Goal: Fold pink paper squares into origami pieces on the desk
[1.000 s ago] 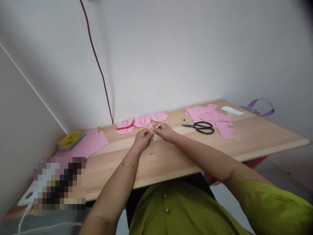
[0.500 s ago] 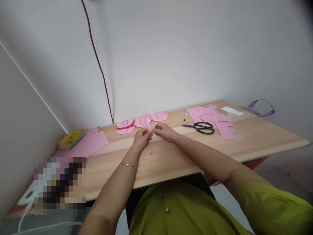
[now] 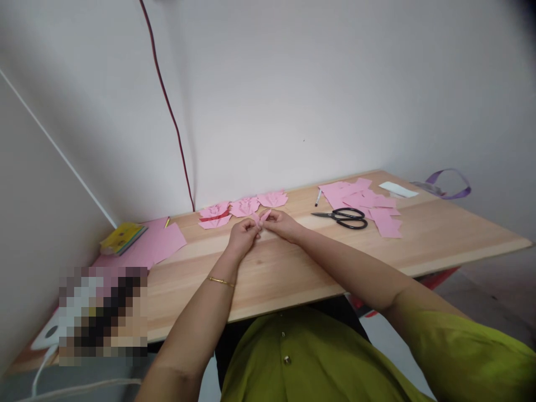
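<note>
Between my two hands, just above the wooden table [image 3: 285,268], is a small piece of folded pink paper [image 3: 260,219], its two points spreading upward. My left hand [image 3: 243,237] pinches its left side near the bottom. On the other side, my right hand [image 3: 282,225] grips it with thumb and fingers closed. The fingers cover much of the paper's lower part. Just behind lie several folded pink paper pieces [image 3: 245,207] in a row, and a red strip [image 3: 214,216] crosses the ones at the left.
Black-handled scissors [image 3: 349,218] lie right of my hands, near a pen [image 3: 317,197] and a spread of cut pink paper [image 3: 385,222]. A white slip [image 3: 397,190] is farther right. Pink sheets [image 3: 170,244] and a yellow pad [image 3: 121,239] occupy the left. A wall [image 3: 293,100] rises behind.
The pink paper's points look slightly more spread between my fingers. Both hands keep nearly the same place, and everything else on the table stays put.
</note>
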Demonstrator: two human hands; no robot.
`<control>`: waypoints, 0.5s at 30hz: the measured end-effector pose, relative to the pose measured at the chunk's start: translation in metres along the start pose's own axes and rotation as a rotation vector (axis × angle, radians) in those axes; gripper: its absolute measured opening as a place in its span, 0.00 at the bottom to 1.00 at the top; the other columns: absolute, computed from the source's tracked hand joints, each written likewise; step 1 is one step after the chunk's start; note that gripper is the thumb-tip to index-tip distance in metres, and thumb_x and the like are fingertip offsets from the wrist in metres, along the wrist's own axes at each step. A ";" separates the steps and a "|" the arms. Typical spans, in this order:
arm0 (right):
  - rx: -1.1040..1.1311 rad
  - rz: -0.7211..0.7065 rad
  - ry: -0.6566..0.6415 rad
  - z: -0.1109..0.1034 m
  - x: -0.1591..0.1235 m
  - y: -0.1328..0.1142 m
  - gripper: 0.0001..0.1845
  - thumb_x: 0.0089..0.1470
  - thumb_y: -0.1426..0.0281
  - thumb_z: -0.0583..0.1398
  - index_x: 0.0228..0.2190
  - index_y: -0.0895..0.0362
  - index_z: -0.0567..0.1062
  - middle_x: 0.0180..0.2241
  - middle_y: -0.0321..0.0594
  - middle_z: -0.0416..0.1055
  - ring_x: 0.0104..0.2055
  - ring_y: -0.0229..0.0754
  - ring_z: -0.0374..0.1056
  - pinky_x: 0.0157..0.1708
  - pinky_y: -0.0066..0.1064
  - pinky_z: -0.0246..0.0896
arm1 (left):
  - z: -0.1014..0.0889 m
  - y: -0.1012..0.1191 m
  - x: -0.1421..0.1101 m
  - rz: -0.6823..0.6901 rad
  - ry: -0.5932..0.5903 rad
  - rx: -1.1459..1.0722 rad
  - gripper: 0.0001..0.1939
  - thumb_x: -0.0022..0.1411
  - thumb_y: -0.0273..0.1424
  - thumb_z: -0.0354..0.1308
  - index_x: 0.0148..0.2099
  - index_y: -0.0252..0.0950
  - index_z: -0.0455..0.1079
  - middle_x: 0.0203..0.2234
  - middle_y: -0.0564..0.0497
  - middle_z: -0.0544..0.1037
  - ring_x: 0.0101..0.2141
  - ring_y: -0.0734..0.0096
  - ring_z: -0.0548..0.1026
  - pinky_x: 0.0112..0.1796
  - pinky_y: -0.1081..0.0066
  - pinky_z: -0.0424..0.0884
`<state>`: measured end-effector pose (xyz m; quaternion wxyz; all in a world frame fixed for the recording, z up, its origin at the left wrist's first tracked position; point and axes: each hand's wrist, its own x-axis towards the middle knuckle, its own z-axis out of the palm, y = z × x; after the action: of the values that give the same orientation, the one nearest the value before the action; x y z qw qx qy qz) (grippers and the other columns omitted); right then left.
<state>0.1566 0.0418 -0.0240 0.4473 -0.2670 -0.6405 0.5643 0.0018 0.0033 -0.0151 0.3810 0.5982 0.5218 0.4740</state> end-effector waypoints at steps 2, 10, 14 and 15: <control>0.003 0.001 0.002 0.001 0.000 -0.001 0.12 0.43 0.62 0.64 0.27 0.58 0.71 0.29 0.35 0.70 0.32 0.37 0.66 0.38 0.30 0.61 | 0.000 0.000 -0.001 -0.006 -0.024 0.011 0.14 0.50 0.41 0.61 0.25 0.34 0.69 0.15 0.55 0.70 0.18 0.77 0.65 0.23 0.76 0.58; -0.006 -0.011 0.023 0.001 -0.002 -0.006 0.13 0.44 0.61 0.64 0.27 0.57 0.70 0.26 0.34 0.69 0.30 0.36 0.65 0.35 0.29 0.60 | 0.001 -0.002 0.001 0.024 -0.078 0.018 0.13 0.54 0.39 0.57 0.29 0.34 0.71 0.16 0.54 0.70 0.20 0.76 0.67 0.27 0.75 0.62; -0.042 -0.004 0.032 0.000 -0.003 -0.007 0.13 0.44 0.61 0.64 0.26 0.57 0.70 0.24 0.33 0.68 0.28 0.35 0.63 0.33 0.28 0.58 | 0.001 -0.001 0.000 0.024 -0.075 0.037 0.14 0.55 0.40 0.56 0.28 0.34 0.71 0.16 0.54 0.70 0.19 0.77 0.65 0.24 0.75 0.60; -0.059 -0.005 0.035 0.000 -0.004 -0.008 0.13 0.44 0.61 0.63 0.26 0.57 0.70 0.24 0.33 0.68 0.28 0.35 0.63 0.32 0.28 0.57 | 0.001 -0.001 0.000 0.024 -0.074 0.042 0.13 0.54 0.39 0.56 0.28 0.34 0.71 0.16 0.54 0.70 0.18 0.77 0.65 0.23 0.75 0.60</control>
<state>0.1593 0.0370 -0.0176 0.4517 -0.2882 -0.6497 0.5392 0.0024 0.0033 -0.0162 0.3817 0.6294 0.5099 0.4451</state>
